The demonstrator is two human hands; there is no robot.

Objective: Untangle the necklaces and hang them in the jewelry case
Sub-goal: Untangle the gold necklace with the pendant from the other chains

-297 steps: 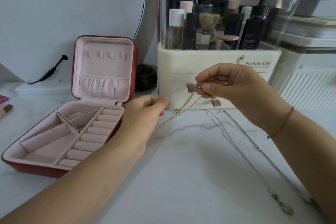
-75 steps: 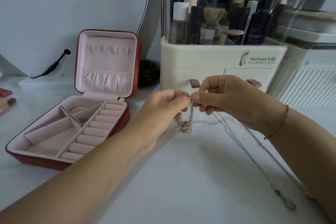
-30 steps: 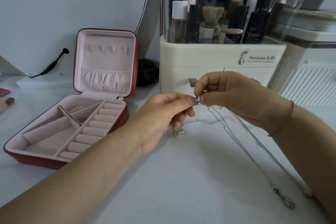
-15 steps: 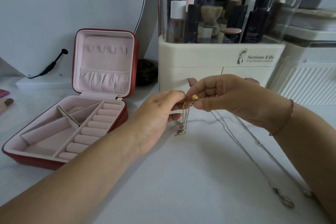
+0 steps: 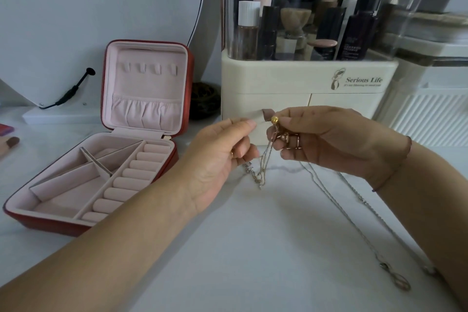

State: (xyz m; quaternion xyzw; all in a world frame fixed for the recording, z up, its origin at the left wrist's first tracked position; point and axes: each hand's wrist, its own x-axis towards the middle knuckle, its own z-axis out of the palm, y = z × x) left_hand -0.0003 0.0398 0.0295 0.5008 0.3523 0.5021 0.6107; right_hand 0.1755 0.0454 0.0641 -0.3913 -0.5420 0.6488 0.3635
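A: Status on the necklaces?

B: Early. Red square jewelry case with pink velvet lining [image 5: 106, 149] sits open on the left of the white surface [image 5: 253, 248]. The four small hooks in its upright lid [image 5: 148, 68] are bare, so nothing is hung.

A: What's in hand?

B: A fine gold-tone chain with a small gold ball [image 5: 266, 159], held up between both hands in front of the cream cosmetic organizer [image 5: 304, 88]. Left hand [image 5: 217, 159]: thumb and forefinger pinched together on what looks like a chain end, too fine to confirm. Right hand [image 5: 336, 139]: fingers clamped on the chain just under the ball.

A: Orientation?

B: Long axis roughly vertical. Ball at the top by the right fingertips; strands drop to a bunched end just over the surface, between the hands. The strands look doubled, so I judge it not fully freed.

A: The others?

B: Two long silver chains [image 5: 354, 215] lie on the surface under the right forearm. They run diagonally from near the right hand toward the lower right, pendants [image 5: 397, 280] at the near end. They lie close together; can't tell if crossed.

A: Remaining?

B: Finish separating, then hang all three.
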